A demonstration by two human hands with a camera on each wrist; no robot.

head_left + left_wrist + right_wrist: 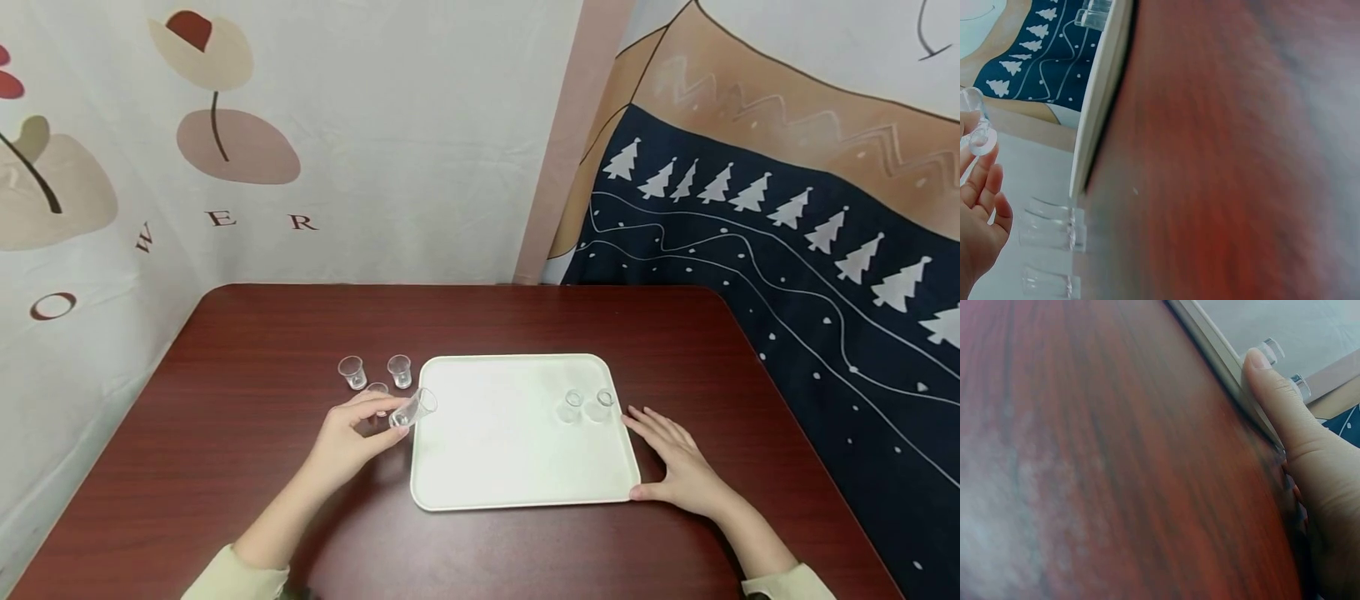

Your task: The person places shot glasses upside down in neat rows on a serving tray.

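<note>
My left hand (347, 435) pinches a small clear shot glass (409, 411) between thumb and fingers, tilted, over the left edge of a white tray (517, 467). In the left wrist view that same glass (982, 139) shows its round base. Two more clear glasses stand on the tray near its right side, a left one (572, 405) and a right one (601, 405). Along the tray's right edge lies my right hand (682, 471), its fingers extended and its thumb (1272, 387) touching the rim near the front corner.
Three clear glasses stand on the brown table (525, 550) left of the tray: one at far left (352, 373), one nearer the tray (400, 372), and one partly hidden behind my left hand. Printed cloths (420, 167) hang behind the table and down its right side.
</note>
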